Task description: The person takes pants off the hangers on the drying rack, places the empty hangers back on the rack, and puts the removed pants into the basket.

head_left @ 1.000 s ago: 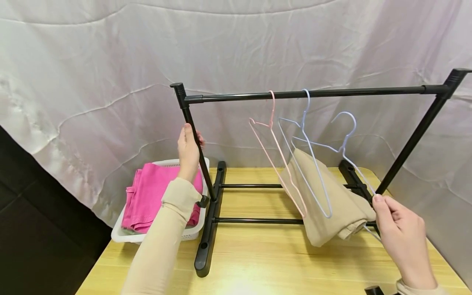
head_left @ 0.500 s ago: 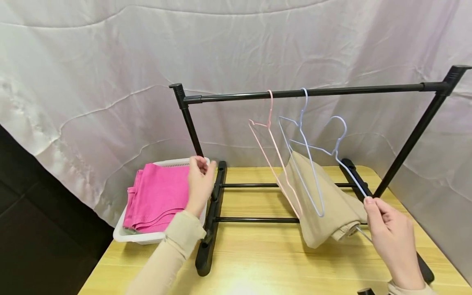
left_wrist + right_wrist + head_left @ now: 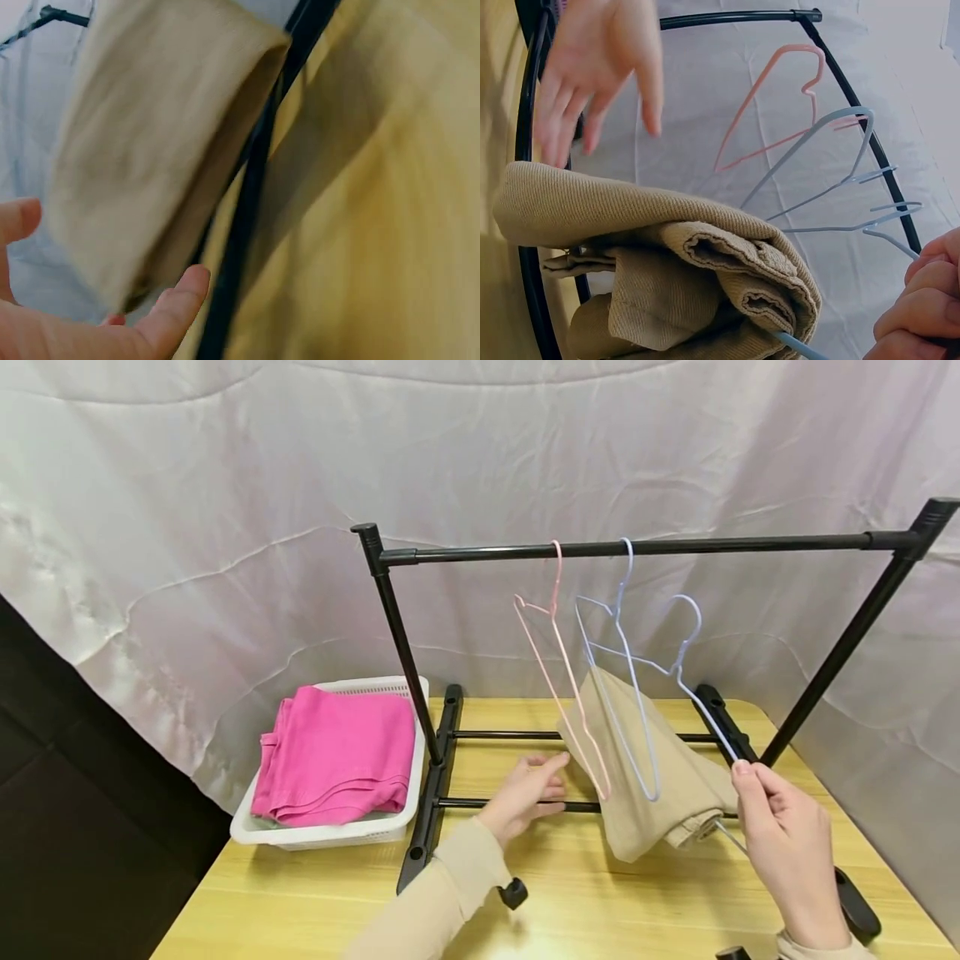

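My right hand point(image 3: 787, 847) grips one end of a light blue wire hanger point(image 3: 688, 652), whose hook points up and is off the rail. Folded khaki trousers point(image 3: 651, 768) drape over that hanger's lower bar, and the rolled leg hems show in the right wrist view. My left hand point(image 3: 527, 797) reaches low beside the trousers' left edge, fingers spread and apart from the cloth in the right wrist view. On the black rack's rail point(image 3: 480, 553) hang a pink hanger point(image 3: 557, 610) and another light blue hanger point(image 3: 619, 610), both bare, in front of the trousers.
A white basket point(image 3: 330, 837) with folded pink cloth point(image 3: 341, 752) stands left of the rack. The rack's left foot point(image 3: 427, 827) and lower crossbars point(image 3: 510, 735) lie low over the wooden table point(image 3: 592, 910). A pale curtain point(image 3: 450, 452) hangs behind.
My left hand has let go of the rack's left post and moved right and down toward the trousers. My right hand has shifted slightly left with the blue hanger and trousers.
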Tool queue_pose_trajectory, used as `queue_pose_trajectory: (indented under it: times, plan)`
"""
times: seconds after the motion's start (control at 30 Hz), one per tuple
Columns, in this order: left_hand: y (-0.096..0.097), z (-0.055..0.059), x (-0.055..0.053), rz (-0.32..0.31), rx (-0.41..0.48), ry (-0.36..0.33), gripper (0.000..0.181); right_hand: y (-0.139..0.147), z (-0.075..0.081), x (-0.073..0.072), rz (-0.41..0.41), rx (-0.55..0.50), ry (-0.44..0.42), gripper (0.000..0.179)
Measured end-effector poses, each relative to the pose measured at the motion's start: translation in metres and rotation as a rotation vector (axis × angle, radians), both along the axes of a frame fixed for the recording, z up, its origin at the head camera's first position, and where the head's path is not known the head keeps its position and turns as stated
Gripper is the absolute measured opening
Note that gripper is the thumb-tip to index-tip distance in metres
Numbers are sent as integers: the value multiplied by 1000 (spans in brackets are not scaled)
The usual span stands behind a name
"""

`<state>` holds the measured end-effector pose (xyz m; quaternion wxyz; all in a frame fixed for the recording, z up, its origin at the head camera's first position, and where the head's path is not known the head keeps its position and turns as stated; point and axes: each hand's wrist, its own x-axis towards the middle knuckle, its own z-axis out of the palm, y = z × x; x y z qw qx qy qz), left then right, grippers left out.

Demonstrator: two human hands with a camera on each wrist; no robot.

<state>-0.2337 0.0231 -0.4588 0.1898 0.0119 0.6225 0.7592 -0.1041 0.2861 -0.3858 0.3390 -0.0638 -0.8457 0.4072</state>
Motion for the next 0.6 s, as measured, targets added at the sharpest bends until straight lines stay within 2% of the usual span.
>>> queue_pose_trajectory:
  times: [0.13, 0.23, 0.43, 0.6]
  plan:
    - [27, -11, -4, 13, 125, -97, 80, -4, 0, -1, 11, -21, 0, 47]
    - [45, -13, -8, 13, 210, -144, 77, -6, 0, -1, 26, -40, 2, 48]
    - [69, -14, -7, -20, 375, -222, 36, -11, 0, -3, 55, -63, 4, 48]
    - [75, -12, -6, -10, 472, -230, 25, -13, -1, -5, 64, -34, -5, 48]
